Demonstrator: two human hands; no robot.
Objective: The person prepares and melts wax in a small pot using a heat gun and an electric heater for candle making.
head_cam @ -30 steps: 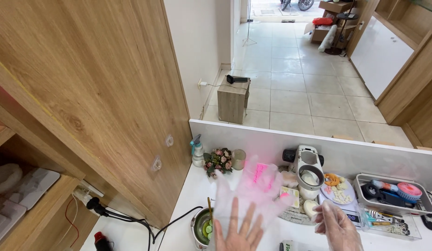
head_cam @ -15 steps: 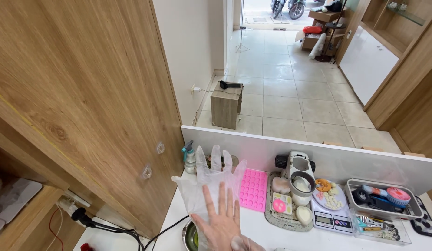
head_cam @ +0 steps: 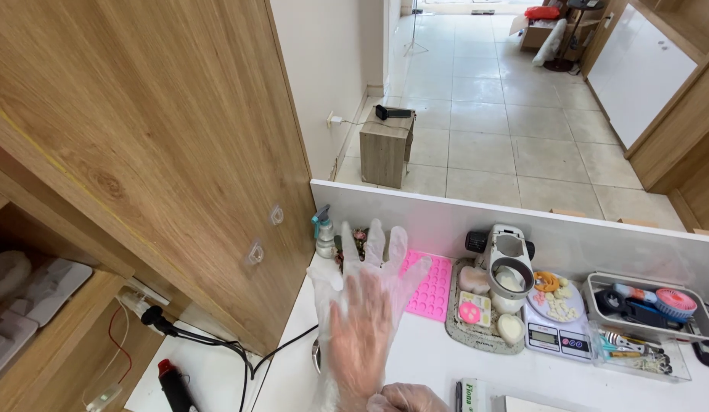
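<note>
Before me the wooden cabinet [head_cam: 141, 152] fills the left side, and beyond the low white partition [head_cam: 522, 229] the tiled floor [head_cam: 507, 114] runs back to a small wooden box [head_cam: 386, 149]; below the partition lies the white desk [head_cam: 430, 358], where I work. My left hand [head_cam: 362, 320] is raised over the desk, fingers spread flat and open, and it sits inside a thin clear plastic glove [head_cam: 369, 259] whose loose fingertips stand up beyond my own; my right hand [head_cam: 404, 398], also gloved, is at the bottom edge, closed on the cuff of that glove at the left wrist. Just right of the raised hand a pink mould tray [head_cam: 434, 286] lies flat on the desk; beside it a grey tray [head_cam: 480, 320] carries small round soaps, with a white machine [head_cam: 507, 263] standing over it; next comes a small scale [head_cam: 556, 328] with pale pieces on its plate, then a clear box [head_cam: 644, 305] of tools at the far right; a small spray bottle [head_cam: 324, 233] stands against the partition to the left of my fingers.
</note>
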